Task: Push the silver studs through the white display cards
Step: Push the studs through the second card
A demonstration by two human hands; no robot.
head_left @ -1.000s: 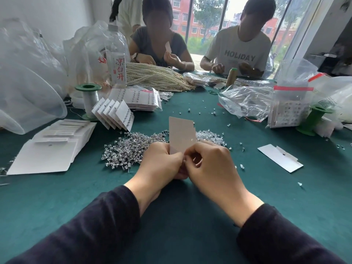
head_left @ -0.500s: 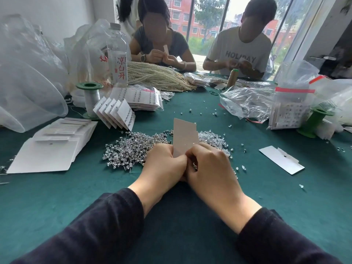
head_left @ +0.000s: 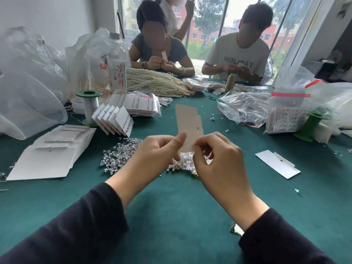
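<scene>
the display card (head_left: 188,128) stood upright over the green table (head_left: 171,210), its lower edge clamped by the left hand (head_left: 158,149) at its 8 o'clock and the right hand (head_left: 219,155) at its 4 o'clock; whether a stud sat under the right fingertips could not be told. the stud pile (head_left: 122,155) lay just below, at 6 o'clock. likely risks: a thin post bending or missing its hole if pushed askew, or the card creasing under the pinch. the bottle label (head_left: 120,77) at 10 o'clock read 凉白开; a shirt (head_left: 239,63) at 1 o'clock read "holiday".
</scene>
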